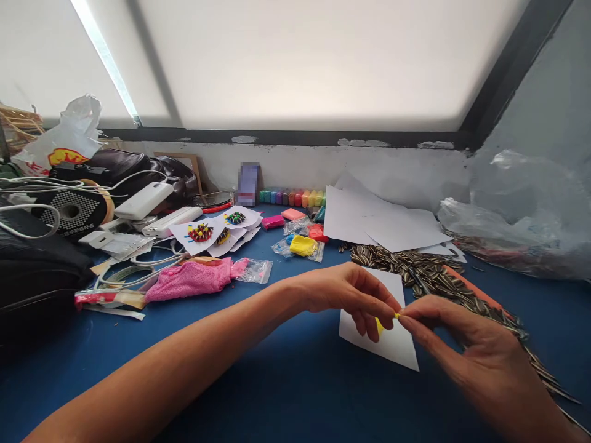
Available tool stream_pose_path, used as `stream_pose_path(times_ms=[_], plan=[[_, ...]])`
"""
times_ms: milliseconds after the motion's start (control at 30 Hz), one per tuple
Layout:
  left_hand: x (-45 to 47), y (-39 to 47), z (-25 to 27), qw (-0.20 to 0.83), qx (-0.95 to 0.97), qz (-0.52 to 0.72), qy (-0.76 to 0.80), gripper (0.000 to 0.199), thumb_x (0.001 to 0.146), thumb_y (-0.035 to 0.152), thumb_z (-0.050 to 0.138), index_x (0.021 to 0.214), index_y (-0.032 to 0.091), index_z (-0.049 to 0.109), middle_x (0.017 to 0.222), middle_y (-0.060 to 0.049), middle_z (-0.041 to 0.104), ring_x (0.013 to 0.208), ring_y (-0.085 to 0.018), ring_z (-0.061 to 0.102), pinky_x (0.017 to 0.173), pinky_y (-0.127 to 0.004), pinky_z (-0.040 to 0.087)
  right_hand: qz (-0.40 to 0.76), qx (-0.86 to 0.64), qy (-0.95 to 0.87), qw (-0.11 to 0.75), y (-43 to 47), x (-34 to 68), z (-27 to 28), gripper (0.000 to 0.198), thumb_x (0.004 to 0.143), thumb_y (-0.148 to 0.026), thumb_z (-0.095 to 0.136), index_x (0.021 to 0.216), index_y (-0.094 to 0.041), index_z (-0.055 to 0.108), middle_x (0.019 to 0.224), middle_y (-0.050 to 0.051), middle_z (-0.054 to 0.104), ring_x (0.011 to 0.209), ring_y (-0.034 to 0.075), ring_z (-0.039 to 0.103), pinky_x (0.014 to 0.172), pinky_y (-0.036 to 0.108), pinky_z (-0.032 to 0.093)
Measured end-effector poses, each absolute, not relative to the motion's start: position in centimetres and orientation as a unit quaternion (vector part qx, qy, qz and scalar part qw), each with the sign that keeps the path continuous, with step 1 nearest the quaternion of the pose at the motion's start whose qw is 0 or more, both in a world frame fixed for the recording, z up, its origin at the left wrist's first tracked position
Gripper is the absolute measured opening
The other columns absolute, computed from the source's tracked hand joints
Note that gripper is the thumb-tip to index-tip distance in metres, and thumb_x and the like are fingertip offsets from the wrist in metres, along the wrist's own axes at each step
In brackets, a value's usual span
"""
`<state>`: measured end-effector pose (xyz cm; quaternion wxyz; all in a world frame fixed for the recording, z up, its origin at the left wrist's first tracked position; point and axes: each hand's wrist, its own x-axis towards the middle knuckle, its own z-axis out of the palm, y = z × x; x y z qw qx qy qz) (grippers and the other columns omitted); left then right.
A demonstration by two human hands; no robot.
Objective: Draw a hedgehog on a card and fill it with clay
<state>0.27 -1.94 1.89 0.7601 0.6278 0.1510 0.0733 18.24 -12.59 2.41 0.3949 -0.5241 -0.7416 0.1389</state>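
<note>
Between the fingertips of both hands is a tiny bit of yellow modelling clay (396, 315). My left hand (355, 298) pinches it from the left, its other fingers curled below. From the right, my right hand (455, 338) pinches the same bit with thumb and forefinger. Beneath them a white paper sheet (399, 357) lies on the blue table, with a larger yellow clay piece (380, 326) partly hidden behind my left fingers. Just beyond the hands spreads a heap of striped sunflower seeds (415, 264).
Bagged yellow clay (303, 246) lies ahead, near a row of coloured clay blocks (290, 197). White papers (383, 215) lie at the back. Paper cut-outs with seed-and-clay figures (200, 234), a pink cloth (189, 280), cables and black bags (37, 277) crowd the left. A plastic bag (517, 227) stands right.
</note>
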Motion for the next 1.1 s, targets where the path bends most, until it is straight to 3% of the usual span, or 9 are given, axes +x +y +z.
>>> stream_pose_path(times_ms=[300,433,600,700,867,1100], plan=[[0.4,-2.0,1.8,0.748,0.638,0.080,0.168,0.033,0.072,0.043,0.075,0.079,0.013,0.065,0.064,0.002,0.063,0.056,-0.009,0.063,0.055,-0.021,0.047,0.137,-0.498,-0.757,0.401,-12.5,18.4,2.1,0.011,0.087,-0.031,0.061,0.080,-0.026,0.068,0.073,-0.002,0.068,0.066,0.012,0.064,0.058,0.019,0.051],[0.1,-1.6,1.8,0.728,0.650,0.115,0.185,0.022,0.078,0.034,0.070,0.078,0.013,0.062,0.060,0.002,0.061,0.053,-0.008,0.061,0.052,-0.020,0.044,0.142,-0.529,-0.727,0.414,-12.4,18.7,2.1,0.011,0.083,-0.034,0.064,0.076,-0.026,0.067,0.070,-0.004,0.068,0.063,0.013,0.064,0.054,0.018,0.051],[-0.1,-1.0,1.4,0.674,0.677,0.164,0.245,0.012,0.083,0.021,0.061,0.088,0.011,0.066,0.069,0.002,0.060,0.052,-0.006,0.059,0.051,-0.021,0.043,0.153,-0.501,-0.774,0.355,-12.4,18.4,1.6,0.014,0.090,-0.031,0.056,0.084,-0.025,0.067,0.076,-0.002,0.068,0.067,0.012,0.065,0.056,0.019,0.052],[-0.2,-0.9,1.1,0.667,0.682,0.171,0.248,0.018,0.085,0.027,0.060,0.091,0.012,0.067,0.072,0.001,0.059,0.054,-0.007,0.059,0.054,-0.023,0.044,0.114,-0.471,-0.808,0.336,-12.4,18.3,1.2,0.015,0.093,-0.027,0.052,0.091,-0.025,0.067,0.082,-0.001,0.067,0.073,0.012,0.065,0.063,0.020,0.053],[-0.1,-0.8,0.5,0.682,0.665,0.172,0.252,0.033,0.076,0.043,0.071,0.079,0.012,0.060,0.062,0.003,0.057,0.052,-0.008,0.057,0.053,-0.022,0.042,0.016,-0.442,-0.847,0.295,-12.5,18.8,0.2,0.021,0.092,-0.015,0.047,0.103,-0.024,0.063,0.093,0.002,0.065,0.079,0.012,0.066,0.067,0.021,0.053],[0.0,-0.6,-0.2,0.669,0.686,0.169,0.234,0.012,0.084,0.022,0.062,0.079,0.012,0.059,0.060,0.003,0.058,0.052,-0.008,0.057,0.052,-0.021,0.044,-0.061,-0.397,-0.874,0.274,-12.9,19.0,-0.7,0.027,0.090,-0.008,0.043,0.107,-0.022,0.060,0.096,0.004,0.064,0.080,0.012,0.066,0.070,0.021,0.052]])
